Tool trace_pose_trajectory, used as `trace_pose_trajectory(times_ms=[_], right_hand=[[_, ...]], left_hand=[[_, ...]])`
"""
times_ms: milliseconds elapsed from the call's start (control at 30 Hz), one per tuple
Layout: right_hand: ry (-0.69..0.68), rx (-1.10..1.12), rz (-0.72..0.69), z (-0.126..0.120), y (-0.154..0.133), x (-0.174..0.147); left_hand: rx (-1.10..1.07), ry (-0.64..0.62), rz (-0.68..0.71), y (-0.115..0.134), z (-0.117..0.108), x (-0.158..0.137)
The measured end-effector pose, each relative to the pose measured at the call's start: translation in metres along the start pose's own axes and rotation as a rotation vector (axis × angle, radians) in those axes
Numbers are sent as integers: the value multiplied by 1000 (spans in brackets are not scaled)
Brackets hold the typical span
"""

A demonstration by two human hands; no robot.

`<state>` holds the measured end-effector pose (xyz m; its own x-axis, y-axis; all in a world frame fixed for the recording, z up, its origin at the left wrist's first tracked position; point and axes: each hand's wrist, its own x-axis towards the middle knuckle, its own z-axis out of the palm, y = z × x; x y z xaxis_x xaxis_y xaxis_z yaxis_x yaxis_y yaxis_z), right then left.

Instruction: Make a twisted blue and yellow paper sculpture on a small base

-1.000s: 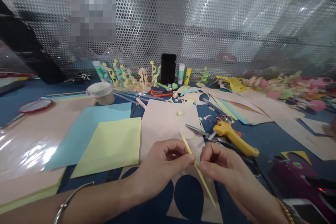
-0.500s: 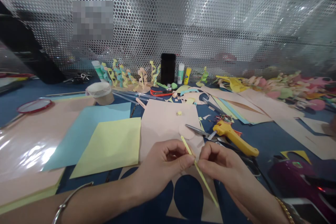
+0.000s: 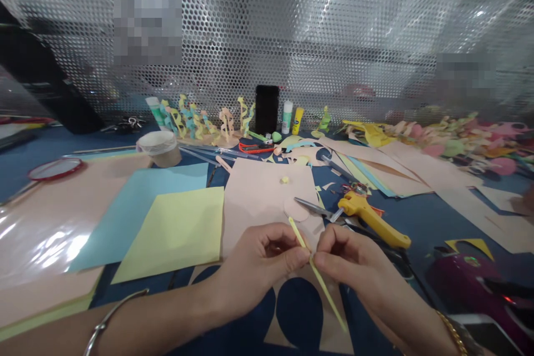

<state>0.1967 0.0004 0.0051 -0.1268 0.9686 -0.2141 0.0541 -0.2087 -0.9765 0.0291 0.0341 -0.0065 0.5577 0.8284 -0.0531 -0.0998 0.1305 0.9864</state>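
Observation:
A thin yellow paper strip (image 3: 329,296) slants down to the right between my hands. My left hand (image 3: 267,261) pinches it near its middle with thumb and fingertips. The fingertips of my right hand (image 3: 354,261) are closed and meet the strip at the same spot; whether they grip it firmly is hard to see. Just beyond the strip's upper end lies a pink paper circle (image 3: 296,209), with scissor blades (image 3: 312,206) reaching over its edge. A small yellow paper curl (image 3: 285,180) rests on the pink sheet (image 3: 258,194). Below my hands is pink paper with round cut-outs (image 3: 337,334).
A yellow hot glue gun (image 3: 375,219) lies right of the scissors. Blue paper (image 3: 142,194) and yellow paper (image 3: 179,228) spread left, near a paper cup (image 3: 161,150). A phone (image 3: 267,108), glue sticks (image 3: 287,117) and curled paper pieces (image 3: 189,119) stand at the back.
Both hands stay almost still. The strip has shifted very slightly; nothing else has visibly moved.

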Motion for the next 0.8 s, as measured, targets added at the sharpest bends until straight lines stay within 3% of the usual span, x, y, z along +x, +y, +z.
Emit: trace_pose_trajectory(times_ms=[800], right_hand=[[-16, -53, 6, 1, -1, 1]], left_hand=[[19, 20, 5, 0, 0, 1]])
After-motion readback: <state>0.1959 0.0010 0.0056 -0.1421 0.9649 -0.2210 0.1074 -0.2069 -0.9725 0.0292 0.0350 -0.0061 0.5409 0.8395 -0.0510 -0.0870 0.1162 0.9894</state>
